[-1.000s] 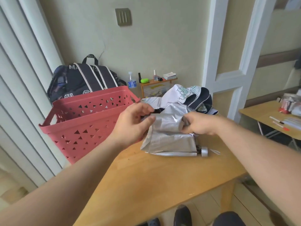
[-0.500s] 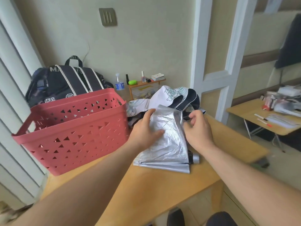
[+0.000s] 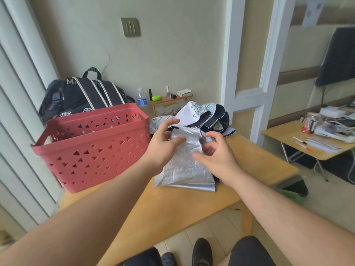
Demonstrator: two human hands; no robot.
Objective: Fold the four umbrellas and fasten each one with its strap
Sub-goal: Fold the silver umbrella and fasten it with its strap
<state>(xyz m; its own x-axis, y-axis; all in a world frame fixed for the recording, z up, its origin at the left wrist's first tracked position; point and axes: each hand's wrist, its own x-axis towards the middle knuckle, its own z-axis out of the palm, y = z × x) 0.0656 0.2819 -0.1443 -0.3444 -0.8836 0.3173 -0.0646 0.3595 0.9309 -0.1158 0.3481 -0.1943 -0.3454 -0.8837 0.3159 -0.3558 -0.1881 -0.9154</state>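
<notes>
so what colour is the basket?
Red basket, with triangular cut-outs in its walls; seen in the head view.
</notes>
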